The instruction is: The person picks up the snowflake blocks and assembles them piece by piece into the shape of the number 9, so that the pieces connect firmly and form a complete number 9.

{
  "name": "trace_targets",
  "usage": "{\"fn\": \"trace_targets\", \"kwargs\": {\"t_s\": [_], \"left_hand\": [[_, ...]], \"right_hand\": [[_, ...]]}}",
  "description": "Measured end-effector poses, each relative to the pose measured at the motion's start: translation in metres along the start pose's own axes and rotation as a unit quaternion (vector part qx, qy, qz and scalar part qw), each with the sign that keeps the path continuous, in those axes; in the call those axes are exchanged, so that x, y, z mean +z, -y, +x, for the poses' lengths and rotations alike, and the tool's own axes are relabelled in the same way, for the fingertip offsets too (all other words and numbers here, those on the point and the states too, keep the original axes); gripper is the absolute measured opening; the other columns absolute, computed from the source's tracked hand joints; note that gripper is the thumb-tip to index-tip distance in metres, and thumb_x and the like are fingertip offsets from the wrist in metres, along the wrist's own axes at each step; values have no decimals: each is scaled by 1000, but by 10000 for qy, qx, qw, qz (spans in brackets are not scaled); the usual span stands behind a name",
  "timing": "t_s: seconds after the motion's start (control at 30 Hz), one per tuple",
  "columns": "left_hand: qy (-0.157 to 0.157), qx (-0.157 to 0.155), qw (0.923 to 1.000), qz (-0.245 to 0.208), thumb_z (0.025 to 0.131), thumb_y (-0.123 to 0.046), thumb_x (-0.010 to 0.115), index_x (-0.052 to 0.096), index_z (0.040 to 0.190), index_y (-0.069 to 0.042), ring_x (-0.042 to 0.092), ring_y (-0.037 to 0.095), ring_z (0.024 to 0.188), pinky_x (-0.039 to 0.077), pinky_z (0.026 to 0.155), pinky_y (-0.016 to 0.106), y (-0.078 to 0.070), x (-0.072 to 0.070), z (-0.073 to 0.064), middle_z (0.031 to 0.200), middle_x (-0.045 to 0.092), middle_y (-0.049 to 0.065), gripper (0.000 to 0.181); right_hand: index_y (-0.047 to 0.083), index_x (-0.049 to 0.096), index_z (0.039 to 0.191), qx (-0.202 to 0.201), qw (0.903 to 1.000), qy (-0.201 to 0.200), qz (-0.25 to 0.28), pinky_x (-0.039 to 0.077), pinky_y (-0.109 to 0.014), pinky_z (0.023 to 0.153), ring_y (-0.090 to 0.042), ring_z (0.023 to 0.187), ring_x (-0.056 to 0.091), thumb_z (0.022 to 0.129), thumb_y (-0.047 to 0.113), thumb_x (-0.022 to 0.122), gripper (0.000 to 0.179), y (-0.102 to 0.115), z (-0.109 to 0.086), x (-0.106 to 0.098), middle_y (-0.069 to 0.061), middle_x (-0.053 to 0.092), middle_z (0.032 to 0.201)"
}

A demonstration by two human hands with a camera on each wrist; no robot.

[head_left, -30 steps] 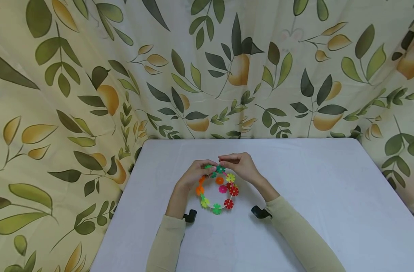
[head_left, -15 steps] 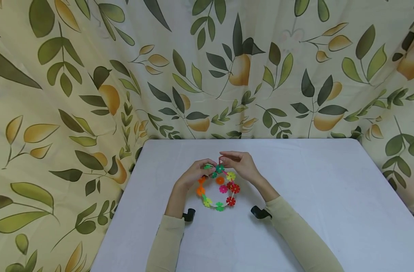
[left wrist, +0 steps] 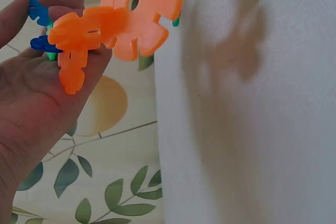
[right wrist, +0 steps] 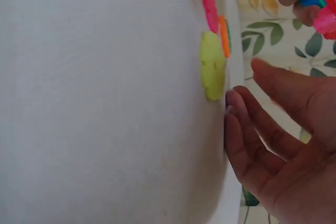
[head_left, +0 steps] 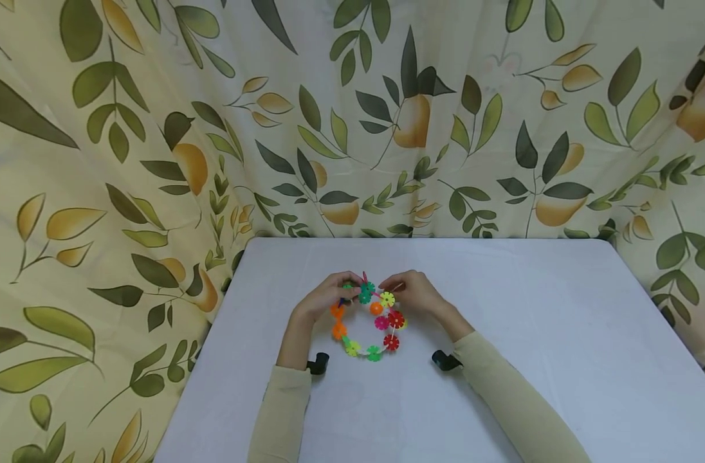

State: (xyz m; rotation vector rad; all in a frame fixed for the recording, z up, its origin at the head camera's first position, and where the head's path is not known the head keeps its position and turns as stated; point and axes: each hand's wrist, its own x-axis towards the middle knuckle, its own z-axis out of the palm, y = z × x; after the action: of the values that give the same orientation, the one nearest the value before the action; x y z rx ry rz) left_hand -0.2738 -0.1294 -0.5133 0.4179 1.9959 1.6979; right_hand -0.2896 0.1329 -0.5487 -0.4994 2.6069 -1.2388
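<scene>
A ring of interlocking plastic flower discs point(head_left: 391, 342), in orange, green, yellow, red and other colours, is tilted up off the white table. My left hand point(head_left: 327, 296) grips its far left part; the left wrist view shows blue discs point(left wrist: 39, 10) at the fingers and orange discs point(left wrist: 142, 14) beside the palm. A red-pink disc point(head_left: 365, 278) stands edge-on above the dark green disc point(head_left: 366, 292). My right hand point(head_left: 416, 291) is just right of the ring, low at the table, fingers loosely bent and thumb apart. A small pale spot shows at its fingertips; I cannot tell what it is.
An orange disc point(head_left: 375, 308) and a pink disc point(head_left: 381, 323) show inside the ring's outline. The white table point(head_left: 532, 321) ends at a leaf-patterned curtain point(head_left: 341, 128) behind and at the left. Black wrist cameras point(head_left: 445, 361) sit on both wrists.
My right hand has let go of the red-pink disc above the ring and dropped down to the right. The ring's far part has shifted slightly left in my left hand.
</scene>
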Motion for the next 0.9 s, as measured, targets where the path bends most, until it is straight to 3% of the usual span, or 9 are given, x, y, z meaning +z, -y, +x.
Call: {"fn": "trace_targets", "kwargs": {"t_s": [0.13,0.3,0.43,0.67,0.9], "left_hand": [[-9,-23,10000,-29,105,-11,57,64,121,3,53,38,88,44,73,34,-1,-1,-2,105,58,30,22],[-74,-13,9998,-178,105,-17,61,59,120,-1,53,34,82,43,71,33,1,-3,-2,102,60,24,21],[-99,-34,9998,-161,104,-24,65,55,120,-5,50,34,78,40,67,31,2,-2,0,102,59,28,26],[-201,-15,9997,-99,104,-31,66,54,129,-6,49,34,79,40,72,36,4,2,3,103,59,28,38],[-219,163,9996,24,107,-31,62,57,135,-4,44,49,86,39,71,36,3,5,4,108,58,33,40]], "right_hand": [[16,80,117,-218,9986,368,-317,56,-34,79,-21,92,62,88,-4,69,38,-1,3,5,0,73,108],[11,80,117,-590,9933,543,-829,49,-32,71,-19,82,54,89,2,79,30,1,7,10,-1,65,94],[9,81,109,-675,9919,475,-970,49,-31,72,-17,81,54,89,2,80,22,2,8,10,0,65,94],[10,78,103,-402,9983,269,-313,55,-34,76,-18,82,61,87,-4,74,22,-4,4,8,0,72,92],[13,80,102,-84,9987,-304,392,57,-33,73,-19,81,69,95,5,71,14,-2,-1,1,-1,75,91]]}}
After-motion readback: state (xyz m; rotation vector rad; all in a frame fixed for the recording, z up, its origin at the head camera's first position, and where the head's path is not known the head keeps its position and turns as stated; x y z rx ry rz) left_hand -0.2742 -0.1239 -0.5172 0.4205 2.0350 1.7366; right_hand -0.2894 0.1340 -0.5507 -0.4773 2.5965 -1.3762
